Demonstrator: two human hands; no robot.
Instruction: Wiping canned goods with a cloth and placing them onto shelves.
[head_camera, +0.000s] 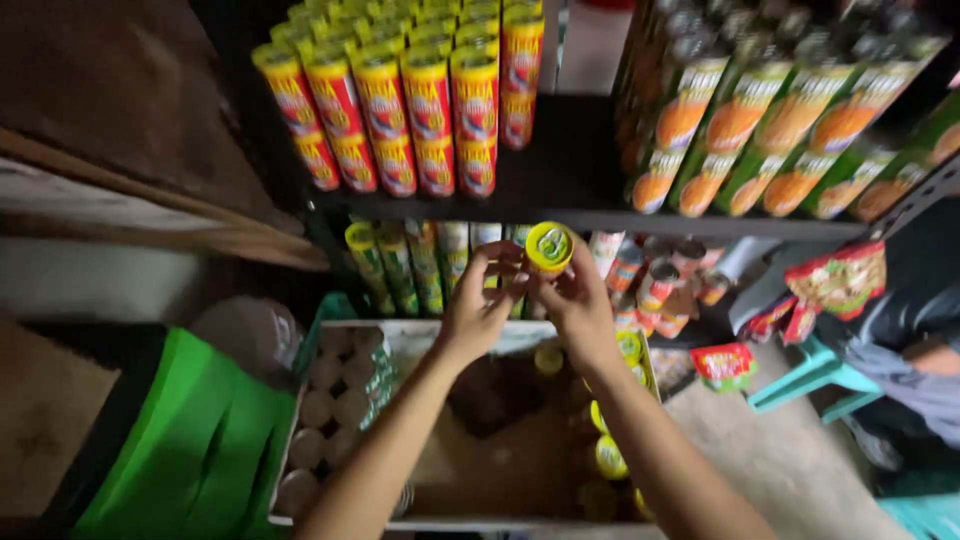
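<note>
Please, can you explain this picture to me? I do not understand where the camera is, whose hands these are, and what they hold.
The camera sits on a person's head and looks down, so the two bare arms are that person's own. The left hand and right hand together hold one can with a yellow top, raised in front of a dark shelf. On the shelf lie red-yellow cans and green-orange cans. Below the hands is an open box, partly filled with more cans. A green bag lies at its left.
</note>
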